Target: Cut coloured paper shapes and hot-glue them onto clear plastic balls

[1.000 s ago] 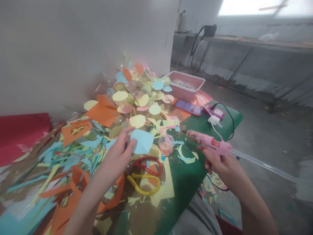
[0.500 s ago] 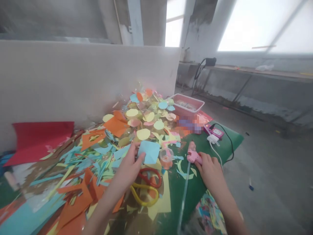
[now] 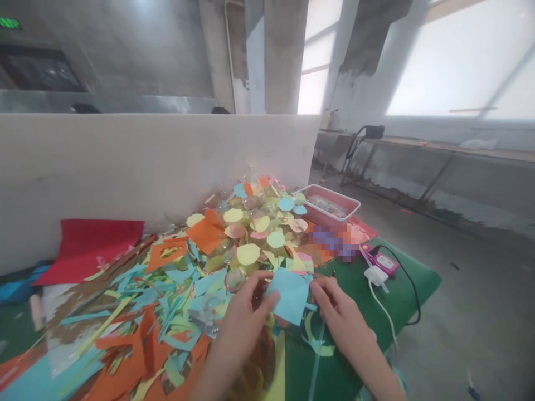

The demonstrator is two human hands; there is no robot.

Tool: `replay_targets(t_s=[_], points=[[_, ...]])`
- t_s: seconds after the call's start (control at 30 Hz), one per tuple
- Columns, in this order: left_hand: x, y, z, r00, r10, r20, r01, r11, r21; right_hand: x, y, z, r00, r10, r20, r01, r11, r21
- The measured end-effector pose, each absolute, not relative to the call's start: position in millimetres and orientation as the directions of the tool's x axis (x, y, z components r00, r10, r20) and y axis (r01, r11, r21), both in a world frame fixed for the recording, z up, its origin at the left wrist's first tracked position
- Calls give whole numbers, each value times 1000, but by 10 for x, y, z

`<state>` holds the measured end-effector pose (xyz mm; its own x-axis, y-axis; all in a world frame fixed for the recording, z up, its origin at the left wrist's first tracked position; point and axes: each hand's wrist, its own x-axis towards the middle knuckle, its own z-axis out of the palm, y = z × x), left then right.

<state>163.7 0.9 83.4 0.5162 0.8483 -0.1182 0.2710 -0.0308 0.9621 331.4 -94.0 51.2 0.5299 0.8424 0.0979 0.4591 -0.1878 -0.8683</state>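
My left hand (image 3: pixel 246 317) pinches a light blue paper piece (image 3: pixel 290 295) by its left edge, thumb on top. My right hand (image 3: pixel 340 317) has its fingers curled against the right edge of the same piece, and the paper hangs between the two hands just above the table. The pink glue gun is out of sight; only a thin clear glue stick (image 3: pixel 316 362) shows below the hands. Coloured paper scraps (image 3: pixel 159 312) lie under and to the left of my left hand.
A heap of paper circles and clear capsules (image 3: pixel 254 223) lies beyond the hands, against a white partition board (image 3: pixel 146 161). A pink tray (image 3: pixel 349 203), a white plug with a black cable (image 3: pixel 376 274) and a pink device (image 3: pixel 387 262) sit on the green cover (image 3: pixel 418 281) at right. Red paper (image 3: pixel 96 242) lies far left.
The camera has tilted up. My right hand has let go of the pink glue gun and come in to the blue paper's right edge. My left hand has kept hold of the paper.
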Motion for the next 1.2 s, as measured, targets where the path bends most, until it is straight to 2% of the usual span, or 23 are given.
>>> replay_targets(t_s=[0.1,0.2,0.33,0.57,0.77,1.0,1.2], points=[[1678,16,816,518,841,-155,264,15,964,3323,-828,475,507,851,135,458,-132,-879],[1687,42,798,494,857,-150,335,-29,942,3319,-763,396,521,839,159,464,-122,-877],[1690,63,718,432,896,-105,479,-129,868,3290,-711,270,509,844,167,515,-144,-845],[1716,48,451,391,910,-136,561,-118,819,3282,-716,134,516,844,146,564,-207,-799],[1731,59,447,425,888,-178,547,-96,831,3322,-748,87,499,866,23,521,-279,-807],[1748,69,440,412,886,-215,542,-49,839,3337,-723,66,509,860,-39,486,-324,-812],[1737,86,394,411,884,-225,529,-30,848,3352,-710,40,488,871,-60,522,-346,-780]])
